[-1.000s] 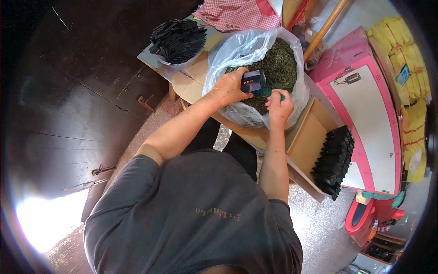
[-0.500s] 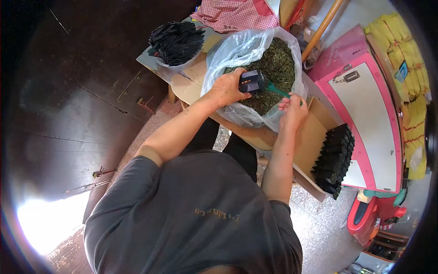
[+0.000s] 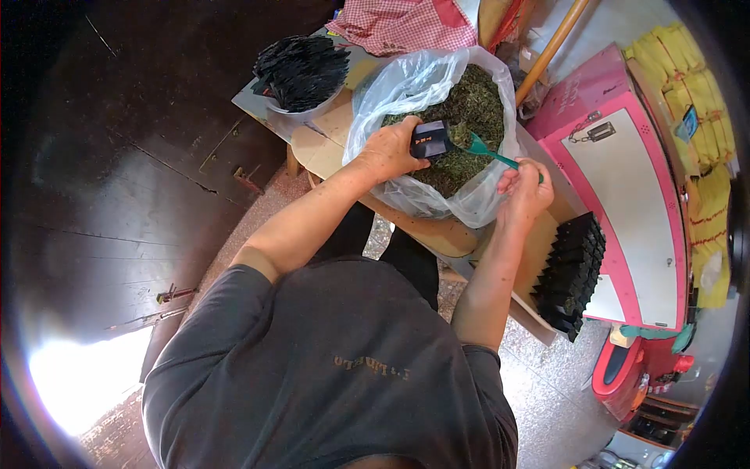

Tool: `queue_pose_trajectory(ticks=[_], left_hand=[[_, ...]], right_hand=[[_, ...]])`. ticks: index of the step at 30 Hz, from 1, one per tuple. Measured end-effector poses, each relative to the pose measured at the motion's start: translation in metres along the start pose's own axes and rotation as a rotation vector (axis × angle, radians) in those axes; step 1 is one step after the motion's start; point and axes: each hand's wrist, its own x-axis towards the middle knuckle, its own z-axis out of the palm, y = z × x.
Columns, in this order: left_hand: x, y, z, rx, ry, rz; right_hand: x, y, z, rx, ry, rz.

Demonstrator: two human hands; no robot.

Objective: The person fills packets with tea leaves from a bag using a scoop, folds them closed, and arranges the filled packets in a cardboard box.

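Note:
My left hand (image 3: 388, 150) grips a small black pouch (image 3: 428, 140) with "TEA" lettering, tilted so its mouth faces right. In my right hand (image 3: 526, 189) is the handle of a green spoon (image 3: 494, 154). The spoon's head is close by the pouch's mouth; whether it carries leaves is hard to make out. Both are above dried tea leaves (image 3: 483, 100), which fill a large clear plastic bag (image 3: 402, 84) with its top spread wide.
Left of the bag, a tub (image 3: 301, 117) is heaped with black pouches (image 3: 301, 72). At right, a cardboard box (image 3: 525, 266) holds a row of black pouches (image 3: 573, 270). A pink-and-white cabinet (image 3: 617, 172) stands beyond it. A checked cloth (image 3: 406, 25) lies at the back.
My right hand has moved right and slightly down, drawing the spoon away from the pouch's mouth. The left hand and pouch have barely shifted.

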Motion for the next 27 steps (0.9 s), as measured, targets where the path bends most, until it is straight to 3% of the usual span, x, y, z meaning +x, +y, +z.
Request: queue_pose_trajectory(ticks=[8,10,12,14,18,20,24,27], left_hand=[[-0.001,-0.003,0.003,0.016,-0.004,0.011],[-0.001,-0.004,0.002,-0.008,-0.002,0.028],[-0.001,-0.002,0.001,-0.016,0.003,0.019],[-0.003,-0.001,-0.002,-0.023,0.009,0.009],[-0.002,-0.004,0.000,-0.060,0.019,0.018],[-0.002,-0.005,0.000,-0.064,0.021,0.025],[-0.002,-0.004,-0.002,-0.043,0.003,0.008],[-0.004,0.000,-0.004,-0.044,0.015,-0.004]], right_hand=[[-0.027,0.002,0.026,-0.248,-0.208,-0.124],[-0.030,0.007,0.030,-0.411,-0.346,-0.376],[-0.036,0.001,0.034,-0.458,-0.379,-0.419],[-0.040,-0.008,0.039,-0.548,-0.435,-0.654],[-0.042,-0.018,0.034,-0.579,-0.452,-0.652],[-0.040,-0.023,0.029,-0.550,-0.264,-0.649],[-0.019,0.001,0.006,-0.430,-0.078,-0.491],[-0.016,0.029,-0.003,-0.388,-0.080,-0.330]])
